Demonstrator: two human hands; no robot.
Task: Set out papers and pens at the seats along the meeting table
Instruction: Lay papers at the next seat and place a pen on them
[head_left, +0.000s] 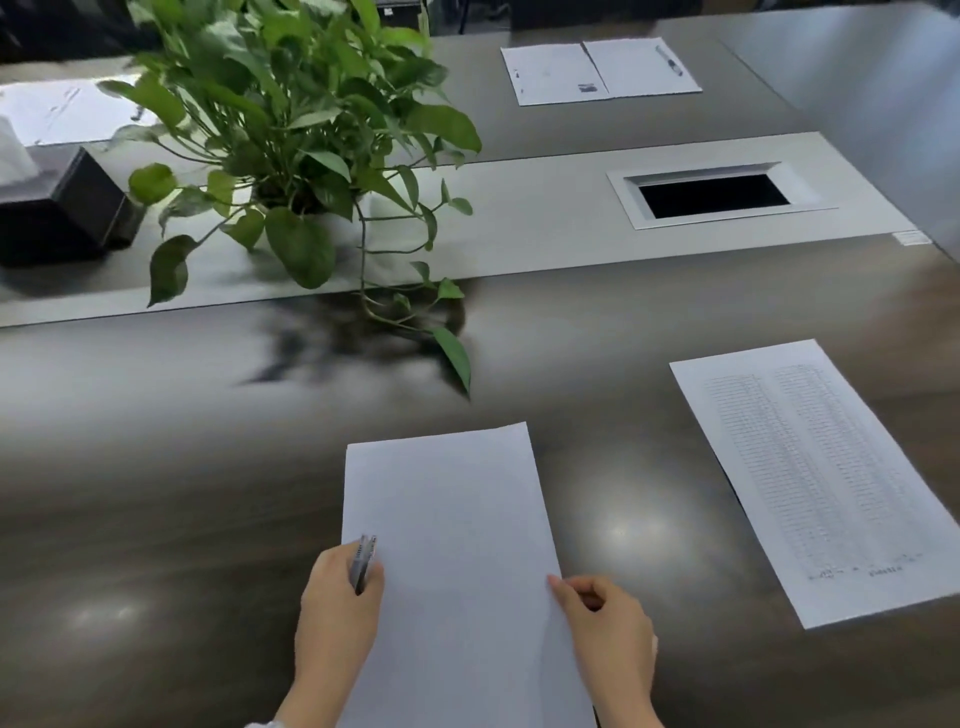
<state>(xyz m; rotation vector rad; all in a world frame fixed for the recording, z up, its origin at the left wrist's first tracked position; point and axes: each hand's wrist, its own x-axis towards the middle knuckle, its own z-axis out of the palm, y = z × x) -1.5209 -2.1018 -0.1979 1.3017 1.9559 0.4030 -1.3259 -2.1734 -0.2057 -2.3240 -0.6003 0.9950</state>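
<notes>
Left hand (337, 597) grips pens (362, 564) at blank sheet's (452, 561) left edge | right hand (608, 623) pinches its right edge | printed sheet (815, 473) toward counter's (156, 519) right edge | potted plant (291, 130) on the middle strip

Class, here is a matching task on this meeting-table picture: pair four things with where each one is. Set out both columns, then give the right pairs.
Things:
1. pens
2. blank sheet
3. printed sheet
4. tissue box

Places:
A. flat on the table, near right, touched by no hand
B. far left, beside the potted plant
C. in the grip of the left hand
D. between both hands, the right hand pinching its edge

Pairs: 1-C, 2-D, 3-A, 4-B
</notes>
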